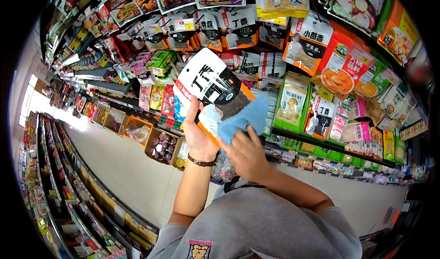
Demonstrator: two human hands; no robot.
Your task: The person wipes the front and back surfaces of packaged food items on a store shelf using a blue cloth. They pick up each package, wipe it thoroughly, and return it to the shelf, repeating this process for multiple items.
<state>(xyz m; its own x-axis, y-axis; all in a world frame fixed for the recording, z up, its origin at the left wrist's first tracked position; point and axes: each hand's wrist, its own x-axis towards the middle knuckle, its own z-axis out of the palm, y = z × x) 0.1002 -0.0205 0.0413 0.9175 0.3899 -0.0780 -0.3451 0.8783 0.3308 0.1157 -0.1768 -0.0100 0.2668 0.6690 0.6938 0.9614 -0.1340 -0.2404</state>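
A white, black and orange spice packet (225, 87) is tilted in front of my chest, printed side up. My left hand (199, 131) grips it along its lower left edge, thumb on the front. A brown strap circles that wrist. In my right hand (245, 152) is a light blue cloth (245, 119), which lies over the lower right part of the packet. The right fingers look slightly blurred. Behind the packet, similar spice packets (240, 28) hang in a row on hooks.
Shelves with hanging food pouches (306, 42) curve around in front. A lower black shelf edge (330, 143) carries more bags. Cartons with jars (161, 147) and an orange crate (137, 130) stand at the lower left. Another shelving row (86, 204) lies across the tiled aisle (130, 169).
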